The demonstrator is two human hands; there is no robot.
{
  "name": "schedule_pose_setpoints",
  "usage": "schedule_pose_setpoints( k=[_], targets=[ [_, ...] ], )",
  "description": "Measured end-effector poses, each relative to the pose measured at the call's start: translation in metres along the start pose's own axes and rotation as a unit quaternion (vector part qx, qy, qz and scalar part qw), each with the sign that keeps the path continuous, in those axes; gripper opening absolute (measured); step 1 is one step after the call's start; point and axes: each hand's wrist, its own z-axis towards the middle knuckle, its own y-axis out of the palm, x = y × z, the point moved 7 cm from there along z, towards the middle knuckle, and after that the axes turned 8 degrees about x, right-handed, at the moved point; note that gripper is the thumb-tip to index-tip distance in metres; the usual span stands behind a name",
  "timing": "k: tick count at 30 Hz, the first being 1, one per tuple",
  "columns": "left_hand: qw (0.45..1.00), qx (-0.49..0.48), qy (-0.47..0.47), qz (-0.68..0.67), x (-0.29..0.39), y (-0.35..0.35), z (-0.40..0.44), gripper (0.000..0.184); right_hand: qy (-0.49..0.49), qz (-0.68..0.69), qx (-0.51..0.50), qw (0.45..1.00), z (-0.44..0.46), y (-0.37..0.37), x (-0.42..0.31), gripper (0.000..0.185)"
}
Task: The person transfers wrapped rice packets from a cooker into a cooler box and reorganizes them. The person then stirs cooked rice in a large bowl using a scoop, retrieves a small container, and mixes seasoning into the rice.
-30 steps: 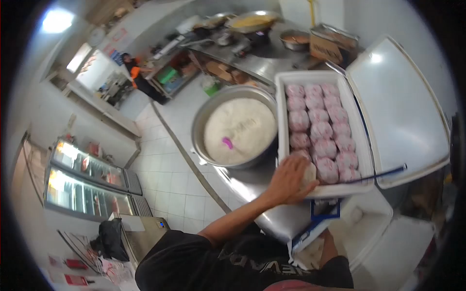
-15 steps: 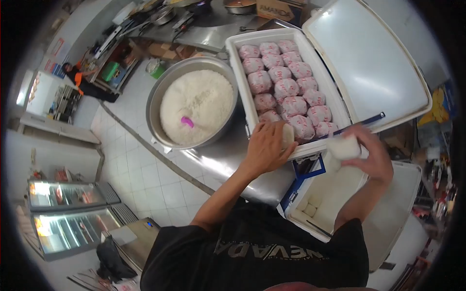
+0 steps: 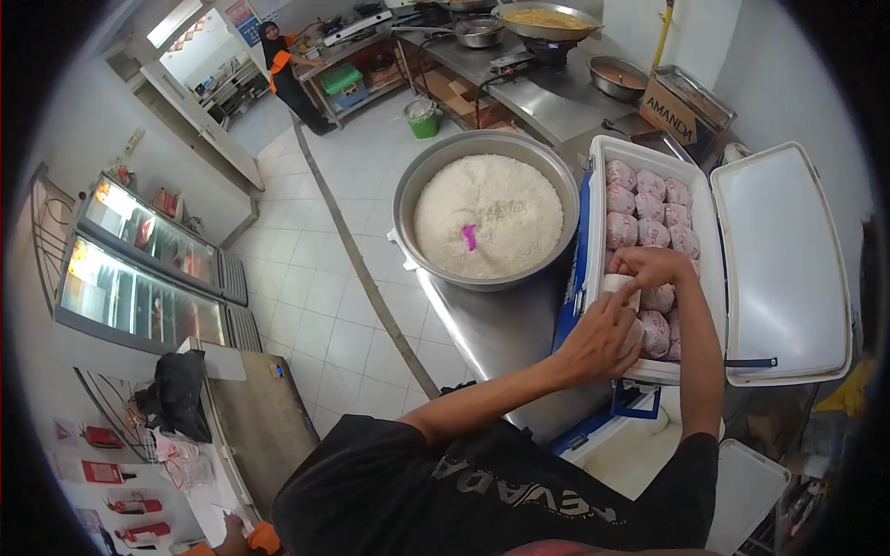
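Over the near left corner of an open cooler (image 3: 600, 148), my left hand (image 3: 598, 341) is closed around a white round piece (image 3: 633, 334). My right hand (image 3: 654, 266) has its fingers pinched at another white piece (image 3: 619, 285), just beyond the left hand. Rows of round bundles in pink-printed white wrapping (image 3: 652, 229) fill the cooler. A large metal pot (image 3: 408, 199) heaped with white rice (image 3: 501, 204) stands left of the cooler, with a purple handle (image 3: 469, 237) sticking out of the rice.
The cooler's lid (image 3: 783, 269) lies open to the right. Below sits a second open cooler (image 3: 630, 454). Pans (image 3: 547, 20) and a cardboard box (image 3: 669, 111) stand at the back. A person (image 3: 287, 79) stands far left; another person's hand (image 3: 232, 536) shows bottom left.
My right hand has moved from above the lower cooler to the upper one, beside my left hand, bringing a white piece. The camera view has shifted.
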Motion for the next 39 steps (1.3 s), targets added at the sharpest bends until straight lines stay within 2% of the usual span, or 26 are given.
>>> schedule_pose_setpoints(
  k=[3,6,8,9,11,12,14,16,17,18,19,21,22,23,25,26,27,29,30,31,33,34,35,37,39],
  targets=[
    [0.999,0.038,-0.008,0.015,0.004,-0.012,0.007,0.066,0.057,0.107,-0.074,0.990,0.001,0.008,0.011,0.046],
    [0.996,0.040,0.025,0.074,-0.003,-0.002,0.021,0.084,-0.011,-0.157,-0.017,0.987,0.006,0.007,0.004,0.038],
    [0.992,0.035,0.057,0.103,-0.013,0.012,0.029,0.094,-0.080,-0.154,0.021,0.985,0.000,0.008,-0.017,0.034],
    [0.994,0.022,0.042,0.098,-0.017,0.014,0.032,0.096,-0.114,-0.151,0.039,0.981,-0.009,0.009,-0.025,0.033],
    [0.996,-0.007,0.013,0.084,-0.021,0.018,0.035,0.102,-0.060,-0.172,0.143,0.973,-0.031,-0.001,-0.017,0.028],
    [0.994,-0.022,0.015,0.106,-0.021,0.022,0.035,0.096,-0.032,-0.182,0.195,0.963,-0.047,-0.005,-0.014,0.025],
    [0.988,-0.052,0.012,0.145,-0.021,0.029,0.028,0.086,-0.135,-0.137,0.371,0.909,-0.117,-0.011,-0.066,0.024],
    [0.992,-0.060,-0.015,0.107,-0.020,0.026,0.033,0.086,-0.073,0.020,0.471,0.879,-0.197,0.000,-0.099,0.023],
    [0.993,-0.067,-0.028,0.097,-0.022,0.023,0.031,0.087,-0.019,-0.004,0.530,0.848,-0.242,0.013,-0.095,0.023],
    [0.992,-0.013,0.003,0.127,-0.020,0.025,0.030,0.082,-0.017,0.100,0.611,0.785,-0.292,0.040,-0.045,0.024],
    [0.988,-0.023,0.022,0.154,-0.021,0.024,0.036,0.080,-0.150,0.129,0.609,0.768,-0.322,0.060,-0.028,0.022],
    [0.979,-0.050,0.037,0.195,-0.018,0.030,0.033,0.076,-0.264,0.355,0.536,0.719,-0.351,0.113,0.042,0.024],
    [0.979,-0.054,0.030,0.195,-0.018,0.031,0.036,0.061,-0.068,0.345,0.589,0.728,-0.361,0.151,0.114,0.022],
    [0.982,-0.060,0.020,0.178,-0.019,0.032,0.035,0.059,0.136,0.322,0.617,0.705,-0.371,0.193,0.175,0.020],
    [0.987,-0.070,0.008,0.141,-0.023,0.037,0.037,0.056,0.202,0.402,0.521,0.725,-0.322,0.248,0.191,0.024],
    [0.984,-0.033,0.040,0.168,-0.022,0.038,0.036,0.053,0.212,0.383,0.441,0.784,-0.301,0.299,0.247,0.032],
    [0.984,-0.057,0.032,0.165,-0.020,0.038,0.036,0.053,0.255,0.341,0.378,0.822,-0.275,0.341,0.274,0.038],
    [0.980,-0.102,0.012,0.171,-0.017,0.034,0.037,0.054,0.300,0.063,0.305,0.902,-0.242,0.387,0.268,0.054],
    [0.983,-0.048,0.031,0.175,-0.016,0.033,0.037,0.057,0.309,0.054,0.256,0.914,-0.229,0.409,0.273,0.062],
    [0.981,-0.039,0.047,0.183,-0.017,0.033,0.038,0.057,0.311,0.040,0.206,0.927,-0.212,0.428,0.282,0.070],
    [0.977,-0.020,0.066,0.203,-0.018,0.031,0.035,0.059,0.246,0.077,0.169,0.951,-0.197,0.472,0.298,0.076],
    [0.979,0.018,0.073,0.191,-0.014,0.025,0.035,0.061,0.216,0.094,0.150,0.960,-0.192,0.489,0.308,0.079],
    [0.981,-0.041,0.038,0.185,-0.015,0.025,0.038,0.063,0.189,0.114,0.130,0.967,-0.185,0.491,0.312,0.081],
    [0.982,-0.075,0.015,0.171,-0.013,0.024,0.038,0.064,0.386,0.102,-0.020,0.917,-0.200,0.513,0.319,0.080],
    [0.981,-0.028,0.041,0.188,-0.013,0.028,0.034,0.064,0.369,0.059,-0.070,0.925,-0.194,0.560,0.359,0.102]
  ],
)
